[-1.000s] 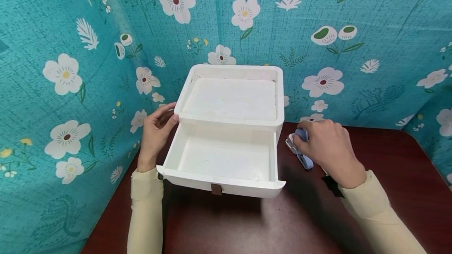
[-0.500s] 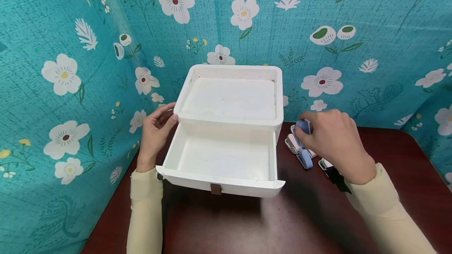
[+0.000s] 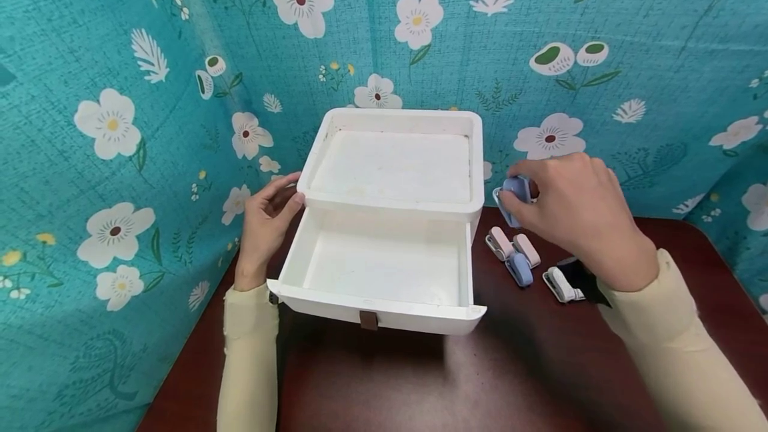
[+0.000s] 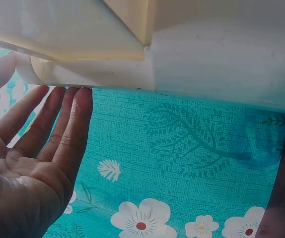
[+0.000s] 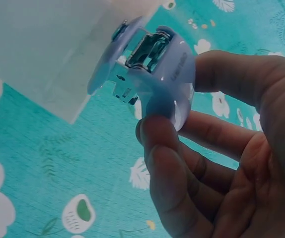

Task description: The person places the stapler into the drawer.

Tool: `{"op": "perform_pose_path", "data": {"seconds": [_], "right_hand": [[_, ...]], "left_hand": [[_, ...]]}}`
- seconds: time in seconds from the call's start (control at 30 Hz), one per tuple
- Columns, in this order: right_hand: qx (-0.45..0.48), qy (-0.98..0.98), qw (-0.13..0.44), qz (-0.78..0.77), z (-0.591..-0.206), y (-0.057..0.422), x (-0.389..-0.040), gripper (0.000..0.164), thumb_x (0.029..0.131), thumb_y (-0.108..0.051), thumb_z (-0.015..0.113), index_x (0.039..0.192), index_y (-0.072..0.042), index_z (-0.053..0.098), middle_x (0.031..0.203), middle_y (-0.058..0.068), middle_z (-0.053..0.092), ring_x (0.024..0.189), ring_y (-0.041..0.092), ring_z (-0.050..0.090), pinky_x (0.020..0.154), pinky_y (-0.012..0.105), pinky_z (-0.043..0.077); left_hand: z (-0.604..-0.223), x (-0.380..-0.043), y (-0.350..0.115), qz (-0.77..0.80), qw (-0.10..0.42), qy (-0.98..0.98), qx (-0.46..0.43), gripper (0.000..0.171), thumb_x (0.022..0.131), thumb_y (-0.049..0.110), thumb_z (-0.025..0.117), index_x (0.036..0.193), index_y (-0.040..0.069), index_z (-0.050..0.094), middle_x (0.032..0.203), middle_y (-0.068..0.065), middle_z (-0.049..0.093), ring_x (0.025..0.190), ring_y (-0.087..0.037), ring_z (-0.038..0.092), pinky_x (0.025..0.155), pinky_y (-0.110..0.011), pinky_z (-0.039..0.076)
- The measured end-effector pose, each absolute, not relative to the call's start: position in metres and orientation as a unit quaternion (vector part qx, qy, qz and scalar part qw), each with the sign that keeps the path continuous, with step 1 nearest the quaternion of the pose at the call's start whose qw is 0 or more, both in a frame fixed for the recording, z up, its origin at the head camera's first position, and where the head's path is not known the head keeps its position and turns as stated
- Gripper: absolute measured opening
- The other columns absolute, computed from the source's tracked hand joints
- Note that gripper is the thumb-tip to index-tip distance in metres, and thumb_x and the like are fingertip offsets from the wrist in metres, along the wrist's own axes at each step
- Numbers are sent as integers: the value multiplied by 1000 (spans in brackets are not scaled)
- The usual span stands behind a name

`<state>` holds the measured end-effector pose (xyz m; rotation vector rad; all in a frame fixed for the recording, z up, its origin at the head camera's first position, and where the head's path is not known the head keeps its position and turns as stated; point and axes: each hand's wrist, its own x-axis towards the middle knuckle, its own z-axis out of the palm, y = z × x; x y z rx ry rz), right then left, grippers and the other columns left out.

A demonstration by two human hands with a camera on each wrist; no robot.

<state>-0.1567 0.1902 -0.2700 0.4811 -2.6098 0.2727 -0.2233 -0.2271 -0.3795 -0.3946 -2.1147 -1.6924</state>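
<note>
At the fingertips of the right hand [image 3: 582,209], pinching a blue stapler [image 5: 175,94] between thumb and curled fingers, up off the dark red table [image 3: 510,385]. Closer in from the right wrist: bare metal between its two arms, dark lettering on the shell, too dim and slanted to read. From the head, just a slice of that blue, partly covered by the grip.

Below those fingertips, down on the table: a pink stapler [image 3: 499,243], another pink stapler [image 3: 527,249] and a second blue stapler [image 3: 519,270], all bunched together, visible from the head alone. Nearer the heel of that hand, a white stapler [image 3: 561,284], and just beside it something black [image 3: 583,279], half hidden under the wrist, impossible to name.

Over to the left hand [image 3: 264,225]: touching the side of a white drawer unit [image 3: 390,205] with loosely extended fingers, not clenched, thumb at the front corner. From the head, fingertips partly lost behind that edge; from the left wrist, four in a row against it, thumb cut off at the frame. Just right of those fingers, a drawer [image 3: 420,319] standing open, brown tab [image 3: 369,320] in front. Beyond both sets of fingers, flowered teal cloth [image 3: 450,72], cropped by the frame.
</note>
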Motion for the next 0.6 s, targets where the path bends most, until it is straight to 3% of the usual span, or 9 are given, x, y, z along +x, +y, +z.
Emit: {"op": "perform_pose_path", "data": {"seconds": [0.6], "right_hand": [[269, -922, 265, 89, -237, 170, -162, 15, 85, -16, 80, 99, -10, 81, 63, 2, 67, 53, 14, 48, 48, 29, 34]], "left_hand": [[-379, -224, -227, -607, 200, -756, -143, 41, 99, 5, 69, 139, 1, 65, 135, -23, 67, 109, 1, 72, 92, -16, 60]]}}
